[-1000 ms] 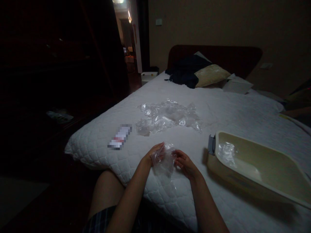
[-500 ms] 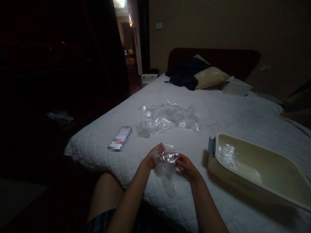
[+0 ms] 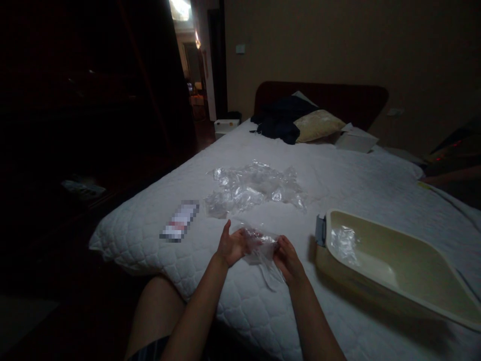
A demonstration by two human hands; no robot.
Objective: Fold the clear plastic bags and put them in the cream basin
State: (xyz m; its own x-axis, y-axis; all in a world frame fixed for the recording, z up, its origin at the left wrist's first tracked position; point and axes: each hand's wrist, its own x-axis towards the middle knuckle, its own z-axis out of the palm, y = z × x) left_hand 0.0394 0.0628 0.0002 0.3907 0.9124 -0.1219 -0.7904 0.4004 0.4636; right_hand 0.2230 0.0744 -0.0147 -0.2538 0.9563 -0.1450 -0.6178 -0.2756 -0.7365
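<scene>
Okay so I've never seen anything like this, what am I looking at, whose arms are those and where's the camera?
There is no machine here, just someone working bare-handed. The camera is worn on that person's head, looking forward and down. The right hand pinches a thin clear plastic piece; the left hand, thumb raised, meets its other side. On the white quilted bed lie a crumpled clear plastic heap, a pixelated rectangular item and, to the right, a cream tub with more clear plastic inside.

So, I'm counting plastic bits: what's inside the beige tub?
Crumpled clear plastic lies inside the beige tub, at the end with the grey latch; the near wall hides part of its floor.
</scene>
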